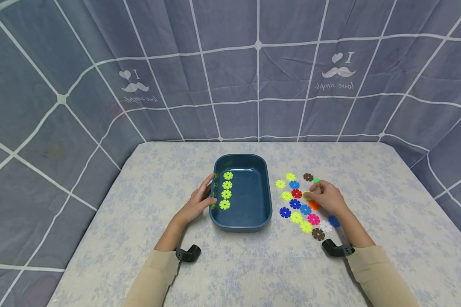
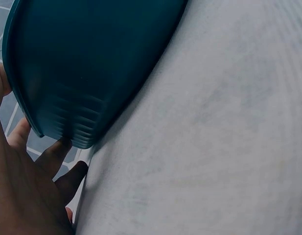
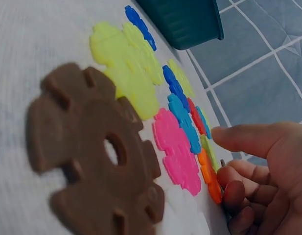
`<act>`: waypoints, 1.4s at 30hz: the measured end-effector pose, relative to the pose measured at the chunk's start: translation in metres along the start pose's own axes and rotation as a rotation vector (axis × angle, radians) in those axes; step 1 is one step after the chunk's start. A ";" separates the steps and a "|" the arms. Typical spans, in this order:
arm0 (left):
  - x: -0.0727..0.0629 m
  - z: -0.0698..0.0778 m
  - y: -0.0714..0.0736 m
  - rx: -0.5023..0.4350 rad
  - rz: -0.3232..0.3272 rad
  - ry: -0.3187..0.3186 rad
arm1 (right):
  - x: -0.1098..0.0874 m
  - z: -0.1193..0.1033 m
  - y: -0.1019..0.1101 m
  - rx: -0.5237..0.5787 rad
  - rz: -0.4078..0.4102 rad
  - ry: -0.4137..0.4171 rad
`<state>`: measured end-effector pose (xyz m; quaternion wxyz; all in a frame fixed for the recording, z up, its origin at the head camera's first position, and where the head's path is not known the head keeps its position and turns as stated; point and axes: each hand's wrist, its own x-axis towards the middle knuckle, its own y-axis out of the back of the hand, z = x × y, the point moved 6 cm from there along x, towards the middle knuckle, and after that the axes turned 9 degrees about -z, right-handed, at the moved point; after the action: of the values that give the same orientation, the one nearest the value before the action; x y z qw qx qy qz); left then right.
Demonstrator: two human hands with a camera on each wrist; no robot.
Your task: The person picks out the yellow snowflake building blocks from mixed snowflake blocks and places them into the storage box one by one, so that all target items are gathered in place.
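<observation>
A dark teal plastic tub [image 1: 249, 226] stands on the table. In it, several yellow-green notched discs [image 1: 226, 194] lie in a row along the left side. My left hand [image 1: 195, 207] holds the tub's left side, thumb over the rim and other fingers against the outer wall [image 2: 58, 98]. Right of the tub, my right hand [image 1: 327, 198] is low over a loose group of discs. Its thumb and curled fingers are at the edges of a yellow-green disc [image 3: 208, 149], partly hidden in the head view. An orange disc [image 3: 209, 176] and a red disc [image 1: 296, 193] lie beside it.
Around the right hand lie blue discs [image 1: 295, 204], a pink disc [image 1: 313, 219], white discs [image 1: 325, 226] and brown discs [image 1: 318, 234]. A patterned cloth [image 1: 138, 213] covers the table. A grey-blue curtain [image 1: 234, 76] with white lines hangs behind.
</observation>
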<state>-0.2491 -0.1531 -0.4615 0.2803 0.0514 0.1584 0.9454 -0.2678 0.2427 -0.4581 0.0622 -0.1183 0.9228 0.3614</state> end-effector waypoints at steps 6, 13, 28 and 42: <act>-0.001 0.000 0.000 -0.010 0.004 -0.016 | 0.003 0.000 -0.002 -0.027 -0.009 -0.020; -0.001 0.001 0.000 -0.005 0.004 -0.015 | 0.005 0.001 -0.003 -0.026 -0.028 -0.037; -0.001 0.001 0.000 -0.006 0.005 -0.001 | 0.003 0.002 -0.002 -0.050 -0.006 -0.031; -0.003 0.012 -0.001 -0.010 -0.008 0.009 | 0.001 -0.001 -0.001 -0.039 0.034 0.022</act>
<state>-0.2442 -0.1506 -0.4504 0.2834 0.0450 0.1550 0.9453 -0.2687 0.2412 -0.4585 0.0434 -0.1080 0.9180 0.3791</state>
